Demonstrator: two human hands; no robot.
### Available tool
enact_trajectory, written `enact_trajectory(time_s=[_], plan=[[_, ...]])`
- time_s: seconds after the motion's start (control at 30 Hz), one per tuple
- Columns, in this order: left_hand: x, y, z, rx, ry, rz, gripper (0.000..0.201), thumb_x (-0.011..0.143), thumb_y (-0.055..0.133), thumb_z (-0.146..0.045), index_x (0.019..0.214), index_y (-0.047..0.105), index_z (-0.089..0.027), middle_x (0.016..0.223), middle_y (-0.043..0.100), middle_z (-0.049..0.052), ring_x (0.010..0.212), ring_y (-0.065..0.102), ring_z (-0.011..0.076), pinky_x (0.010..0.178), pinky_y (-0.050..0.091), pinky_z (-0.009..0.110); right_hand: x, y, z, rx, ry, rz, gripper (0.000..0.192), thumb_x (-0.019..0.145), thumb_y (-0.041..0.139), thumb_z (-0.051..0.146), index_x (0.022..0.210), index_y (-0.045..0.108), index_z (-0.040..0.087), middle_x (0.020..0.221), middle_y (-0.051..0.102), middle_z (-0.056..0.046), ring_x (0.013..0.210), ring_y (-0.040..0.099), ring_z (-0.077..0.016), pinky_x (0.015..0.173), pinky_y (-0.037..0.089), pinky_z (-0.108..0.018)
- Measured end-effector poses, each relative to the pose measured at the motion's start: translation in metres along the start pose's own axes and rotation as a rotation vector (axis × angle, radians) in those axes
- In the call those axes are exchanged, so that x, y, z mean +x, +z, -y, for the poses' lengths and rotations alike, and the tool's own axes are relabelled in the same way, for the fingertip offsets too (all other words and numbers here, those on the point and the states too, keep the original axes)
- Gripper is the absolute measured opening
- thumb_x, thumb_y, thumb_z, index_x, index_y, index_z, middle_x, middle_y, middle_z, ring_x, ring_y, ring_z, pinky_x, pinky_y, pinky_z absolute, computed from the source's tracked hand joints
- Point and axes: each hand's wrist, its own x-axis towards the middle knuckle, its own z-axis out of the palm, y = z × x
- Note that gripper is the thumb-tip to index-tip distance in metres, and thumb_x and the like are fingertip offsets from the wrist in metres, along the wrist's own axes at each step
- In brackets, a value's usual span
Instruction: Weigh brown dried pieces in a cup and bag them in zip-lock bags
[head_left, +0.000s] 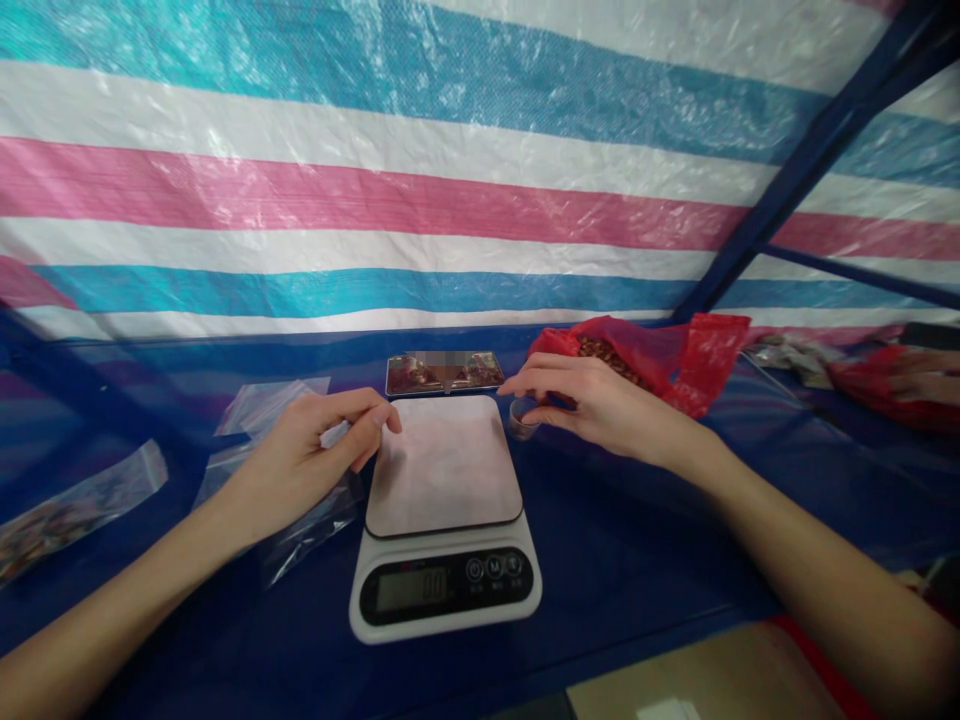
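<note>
A white kitchen scale point(444, 520) with a bare square platform stands on the blue table in front of me. My left hand point(311, 455) rests beside its left edge, fingers pinching a clear plastic bag point(315, 520) that lies on the table. To the right of the platform, my right hand point(592, 405) grips a small clear cup point(523, 418). Right behind that hand lies an open red plastic bag point(675, 365) with brown contents.
A phone point(444, 373) lies flat behind the scale. Clear bags point(266, 405) lie to the left, one filled bag point(71, 510) at far left. Another person's hand point(926, 372) and a red bag are at far right. A striped tarp forms the back wall.
</note>
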Motion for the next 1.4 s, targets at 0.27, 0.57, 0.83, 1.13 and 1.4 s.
enact_trajectory(time_s=[0.27,0.57,0.83,1.13,1.4], plan=[[-0.001,0.0,-0.001,-0.024,-0.028,0.012,0.04,0.108,0.046,-0.046,0.091,0.072,-0.021,0.061,0.059,-0.003,0.057,0.056,0.0126,0.051,0.041,0.021,0.003,0.003,0.0,0.055,-0.023,-0.023,0.01,0.101,0.07,0.018,0.105,0.079,0.019,0.094,0.077,-0.004,0.081,0.072,-0.0156,0.078,0.055,-0.026],[0.0,0.001,-0.001,-0.04,-0.047,0.045,0.04,0.106,0.047,-0.046,0.089,0.073,-0.021,0.064,0.06,-0.001,0.061,0.057,0.0139,0.049,0.041,0.021,0.002,0.01,-0.003,0.157,0.034,-0.023,0.012,0.102,0.068,0.018,0.102,0.08,0.019,0.09,0.081,-0.003,0.077,0.076,-0.0153,0.073,0.056,-0.025],[-0.001,0.002,-0.001,-0.033,-0.053,0.046,0.039,0.106,0.047,-0.046,0.089,0.072,-0.021,0.062,0.06,-0.001,0.059,0.057,0.014,0.047,0.037,0.021,0.008,0.013,-0.004,0.21,0.084,-0.084,0.014,0.097,0.078,0.031,0.092,0.078,0.017,0.084,0.076,-0.003,0.073,0.068,-0.0152,0.068,0.051,-0.026],[0.0,0.001,0.001,-0.008,-0.028,0.006,0.039,0.106,0.048,-0.045,0.088,0.073,-0.021,0.062,0.062,-0.002,0.06,0.058,0.0137,0.054,0.042,0.023,0.01,0.007,-0.001,0.16,0.115,-0.219,0.015,0.1,0.072,0.033,0.099,0.078,0.019,0.092,0.069,-0.004,0.067,0.059,-0.0126,0.06,0.046,-0.025],[0.0,0.001,0.004,-0.009,-0.024,-0.017,0.038,0.107,0.048,-0.046,0.094,0.074,-0.022,0.06,0.062,-0.004,0.058,0.058,0.0128,0.052,0.04,0.022,-0.026,-0.068,-0.019,0.194,0.349,-0.409,0.038,0.104,0.061,0.043,0.074,0.063,0.022,0.065,0.061,0.0,0.052,0.052,-0.0123,0.053,0.042,-0.027]])
